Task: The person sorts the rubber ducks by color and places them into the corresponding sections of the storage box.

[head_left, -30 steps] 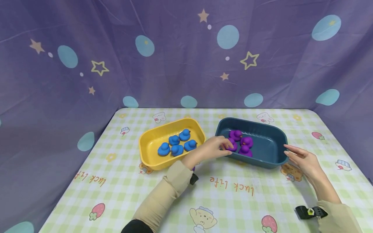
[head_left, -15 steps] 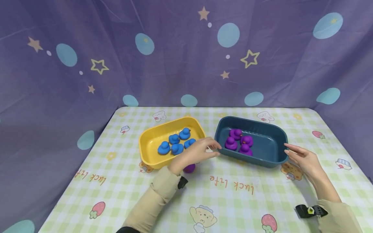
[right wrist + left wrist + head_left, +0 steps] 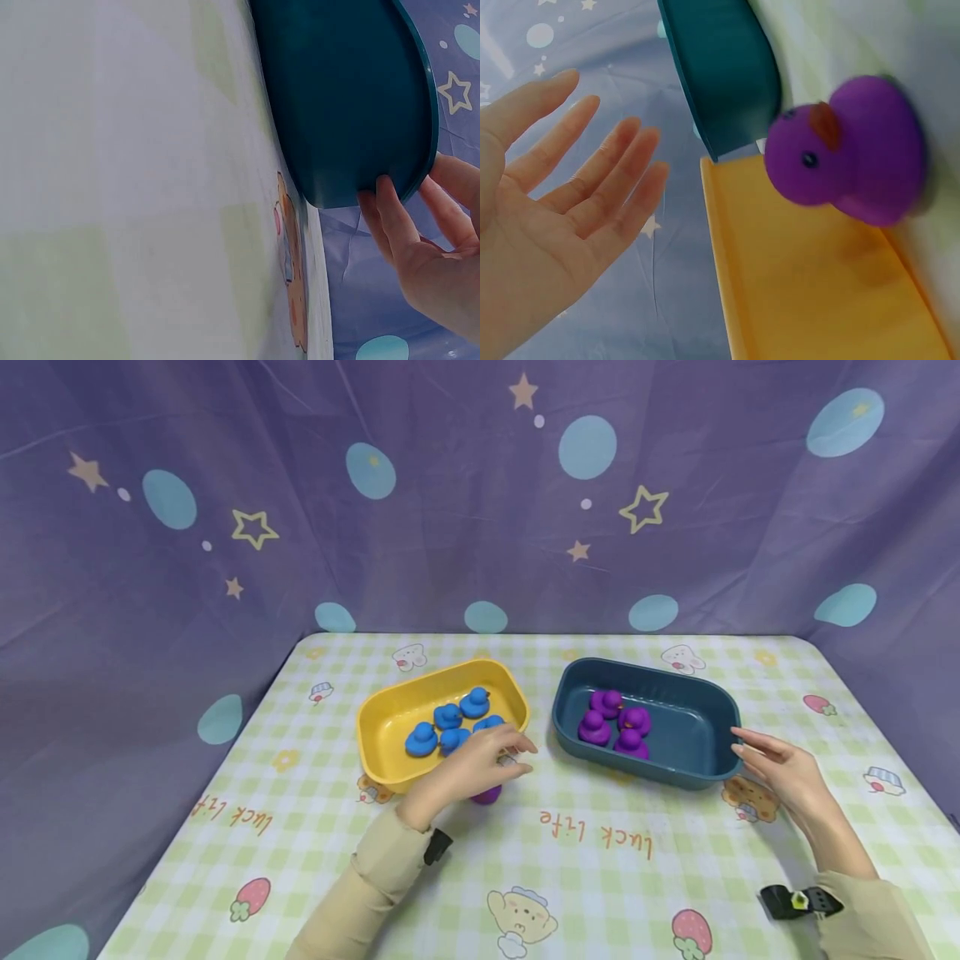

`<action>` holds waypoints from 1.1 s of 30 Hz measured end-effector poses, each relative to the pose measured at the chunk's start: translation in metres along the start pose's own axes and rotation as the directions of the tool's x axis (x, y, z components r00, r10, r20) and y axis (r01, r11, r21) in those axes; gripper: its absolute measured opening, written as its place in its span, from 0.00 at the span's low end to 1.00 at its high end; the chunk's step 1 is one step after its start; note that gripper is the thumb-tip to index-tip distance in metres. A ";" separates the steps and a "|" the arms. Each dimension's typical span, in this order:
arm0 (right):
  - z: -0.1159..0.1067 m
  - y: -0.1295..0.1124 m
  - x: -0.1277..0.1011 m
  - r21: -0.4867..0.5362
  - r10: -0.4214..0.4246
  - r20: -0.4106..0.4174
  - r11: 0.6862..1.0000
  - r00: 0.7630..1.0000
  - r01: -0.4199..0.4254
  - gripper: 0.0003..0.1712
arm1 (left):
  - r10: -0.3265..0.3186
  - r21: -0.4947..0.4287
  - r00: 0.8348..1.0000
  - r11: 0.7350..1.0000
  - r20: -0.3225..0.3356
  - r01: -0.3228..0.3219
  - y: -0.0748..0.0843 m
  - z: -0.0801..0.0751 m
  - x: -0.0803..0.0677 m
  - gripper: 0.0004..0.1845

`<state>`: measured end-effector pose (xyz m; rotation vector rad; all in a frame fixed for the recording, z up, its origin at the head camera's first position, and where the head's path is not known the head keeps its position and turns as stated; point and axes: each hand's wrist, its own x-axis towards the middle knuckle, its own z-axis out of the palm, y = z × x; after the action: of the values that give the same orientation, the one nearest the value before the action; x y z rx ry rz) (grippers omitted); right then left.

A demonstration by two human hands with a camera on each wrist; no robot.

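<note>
My left hand [image 3: 468, 767] holds nothing, its fingers loosely spread above the near right corner of the yellow bin [image 3: 375, 760]. A purple rubber duck [image 3: 877, 150] sits on the table just below it, partly hidden by the hand in the head view. Several blue rubber ducks [image 3: 422, 740] lie in the yellow bin, one partly covered by the hand. The fairly straight fingers of my right hand [image 3: 787, 781] touch the right end of the dark teal bin [image 3: 337, 97]. Inside that bin, several purple rubber ducks [image 3: 594, 728] are grouped toward the left.
A green-and-white checked cloth [image 3: 600, 893] with printed cartoons covers the table. Behind it hangs a purple curtain [image 3: 465, 552] with stars and blue ovals. A narrow gap separates the two bins.
My left hand has drawn back leftward from the teal bin, leaving a purple duck in there, and now hovers by the yellow bin. My right hand stays at the teal bin's end.
</note>
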<state>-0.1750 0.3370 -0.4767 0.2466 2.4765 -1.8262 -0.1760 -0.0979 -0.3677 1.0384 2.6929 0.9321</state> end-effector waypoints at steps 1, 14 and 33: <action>0.000 0.000 0.000 -0.001 -0.003 0.000 1.000 1.000 0.003 0.35 | -0.004 0.010 1.000 1.000 0.000 0.004 -0.001 0.000 -0.002 0.12; 0.001 -0.002 -0.002 0.004 0.021 0.005 1.000 1.000 -0.021 0.36 | -0.022 0.124 1.000 0.992 -0.018 0.024 -0.010 0.002 -0.024 0.14; 0.002 -0.007 -0.002 -0.028 0.056 -0.004 0.998 0.998 -0.056 0.38 | -0.065 0.151 0.997 0.986 -0.038 0.070 -0.021 0.011 -0.045 0.15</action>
<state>-0.1741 0.3332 -0.4699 0.3141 2.4695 -1.7692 -0.1501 -0.1336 -0.3934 0.9592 2.8446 0.7483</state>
